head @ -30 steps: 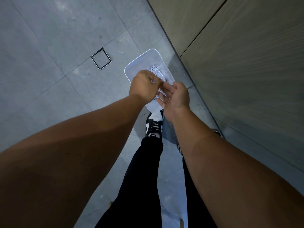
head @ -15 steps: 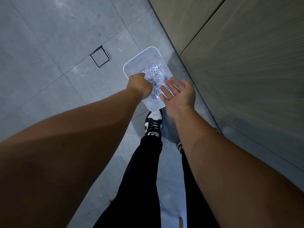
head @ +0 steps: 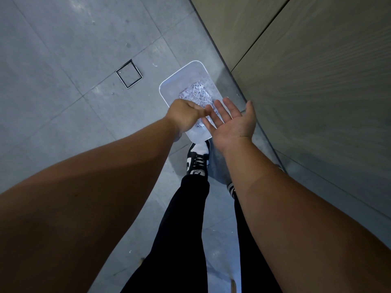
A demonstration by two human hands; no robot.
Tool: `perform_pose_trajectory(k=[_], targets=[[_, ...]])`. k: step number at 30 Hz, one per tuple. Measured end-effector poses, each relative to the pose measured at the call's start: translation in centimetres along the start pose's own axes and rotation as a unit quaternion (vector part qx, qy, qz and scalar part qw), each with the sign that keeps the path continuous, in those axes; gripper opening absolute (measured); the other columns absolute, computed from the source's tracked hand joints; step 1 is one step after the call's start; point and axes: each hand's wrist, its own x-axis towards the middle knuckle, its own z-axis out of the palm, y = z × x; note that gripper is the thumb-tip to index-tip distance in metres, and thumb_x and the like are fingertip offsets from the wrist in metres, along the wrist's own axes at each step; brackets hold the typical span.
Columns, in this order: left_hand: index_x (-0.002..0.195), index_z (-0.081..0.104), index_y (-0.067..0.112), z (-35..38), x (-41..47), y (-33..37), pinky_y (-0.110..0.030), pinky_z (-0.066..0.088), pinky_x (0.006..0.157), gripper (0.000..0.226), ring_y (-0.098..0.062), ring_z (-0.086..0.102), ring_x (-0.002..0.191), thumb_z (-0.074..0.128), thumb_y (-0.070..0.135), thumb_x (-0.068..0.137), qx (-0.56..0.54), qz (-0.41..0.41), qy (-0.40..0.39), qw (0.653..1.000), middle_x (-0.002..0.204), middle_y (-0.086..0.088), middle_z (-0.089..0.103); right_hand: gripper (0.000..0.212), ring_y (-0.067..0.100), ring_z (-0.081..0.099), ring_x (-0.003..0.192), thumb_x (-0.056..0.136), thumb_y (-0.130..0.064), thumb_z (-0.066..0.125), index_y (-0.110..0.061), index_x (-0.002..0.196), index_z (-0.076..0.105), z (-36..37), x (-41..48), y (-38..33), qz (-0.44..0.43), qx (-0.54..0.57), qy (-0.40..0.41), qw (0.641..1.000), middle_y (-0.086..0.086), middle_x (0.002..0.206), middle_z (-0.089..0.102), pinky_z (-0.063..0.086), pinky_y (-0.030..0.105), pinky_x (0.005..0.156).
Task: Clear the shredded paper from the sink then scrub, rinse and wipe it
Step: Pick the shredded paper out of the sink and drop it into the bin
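A white rectangular bin (head: pixel 189 71) stands on the grey tiled floor in front of my feet. A heap of shredded paper (head: pixel 195 94) lies in it. Above the near end of the bin my right hand (head: pixel 232 123) is held flat, palm up, with its fingers spread and nothing on it. My left hand (head: pixel 186 117) is beside it, back up, and its fingertips touch the right hand's fingers. No paper shows in either hand. The sink is out of view.
A wood-panelled cabinet front (head: pixel 306 81) runs along the right, close to the bin. A square floor drain cover (head: pixel 129 74) is set in the tiles to the left. My black-and-white shoe (head: pixel 197 159) stands just short of the bin.
The left hand dipped toward the bin from the right palm, then came back to the right fingers. The right hand has opened flatter with fingers spread. More paper shows in the bin.
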Motion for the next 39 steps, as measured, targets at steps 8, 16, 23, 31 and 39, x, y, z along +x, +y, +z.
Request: perform_pose_trajectory(k=[8,16,23,31,39], targets=[[0.105,0.079,0.016,-0.2,-0.1,0.3,-0.018,0.050,0.071,0.016,0.003,0.065,0.074,0.072,0.024,0.094,-0.048,0.032,0.045,0.997,0.093,0.010,0.074,0.064,0.025,0.072,0.107,0.100,-0.065,0.035,-0.015,0.117,0.072,-0.8,0.2,0.3,-0.015,-0.142,0.012,0.990,0.002,0.114,0.076,0.055,0.049,0.097],[0.090,0.084,0.023,0.5,-0.3,-0.4,-0.034,0.058,0.091,0.006,-0.005,0.073,0.089,0.079,0.026,0.087,0.080,0.163,0.014,0.983,0.091,0.012,0.078,0.062,0.019,0.070,0.103,0.105,-0.057,0.029,-0.018,0.091,0.076,-0.2,0.0,1.5,-0.042,-0.301,-0.005,0.953,0.003,0.114,0.073,0.057,0.045,0.089],[0.087,0.073,0.017,0.0,-0.4,1.0,-0.025,0.053,0.067,0.007,-0.012,0.067,0.076,0.071,0.020,0.093,-0.182,-0.002,0.083,0.980,0.080,0.005,0.071,0.020,0.025,0.073,0.092,0.095,-0.033,0.057,-0.023,0.086,0.071,-0.3,0.4,1.9,-0.133,-0.331,0.040,0.933,-0.004,0.089,0.072,0.060,0.043,0.074],[0.100,0.073,0.016,-1.0,-1.0,-0.1,-0.028,0.058,0.077,0.020,-0.013,0.073,0.078,0.056,0.027,0.101,-0.284,-0.062,0.046,0.956,0.101,0.004,0.075,0.019,0.016,0.066,0.074,0.088,-0.020,0.075,-0.017,0.107,0.076,-0.1,0.2,2.5,-0.123,-0.356,-0.005,0.926,-0.006,0.087,0.071,0.061,0.033,0.067],[0.109,0.072,0.009,-1.6,-1.3,-0.8,-0.027,0.059,0.074,0.017,-0.016,0.076,0.084,0.065,0.020,0.098,-0.299,-0.054,0.056,0.951,0.104,0.002,0.076,0.004,0.012,0.067,0.061,0.083,-0.015,0.078,-0.019,0.082,0.080,0.9,0.9,3.4,-0.197,-0.418,0.025,0.886,-0.001,0.073,0.076,0.063,0.046,0.075]])
